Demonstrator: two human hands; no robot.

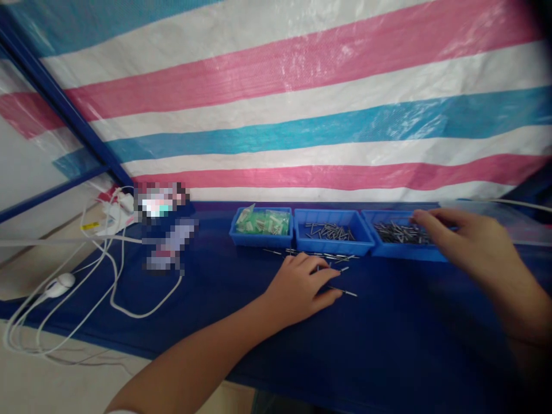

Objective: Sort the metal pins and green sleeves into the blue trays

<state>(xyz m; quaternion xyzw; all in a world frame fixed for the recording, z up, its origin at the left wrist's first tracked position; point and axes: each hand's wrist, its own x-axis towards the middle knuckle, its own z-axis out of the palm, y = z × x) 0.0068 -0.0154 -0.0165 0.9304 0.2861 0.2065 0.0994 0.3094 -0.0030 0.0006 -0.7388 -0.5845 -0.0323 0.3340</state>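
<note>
**Items by Count**

Three blue bins [338, 248] are standing on one bench [388, 333]; one striped sheet [302, 135] is hanging behind. Two hands [295, 287] are showing. Metal rods [331, 232], too crowded for counting, are lying in two bins.

Metal rods [350, 294] partly hidden beneath the left hand [299, 287], pixelated objects [170, 244] unrecognisable

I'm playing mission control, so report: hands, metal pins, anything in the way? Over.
Left hand at loose metal pins on blue table. Right hand over rightmost blue bin of pins. Nothing visible blocking either hand. Over.
</note>
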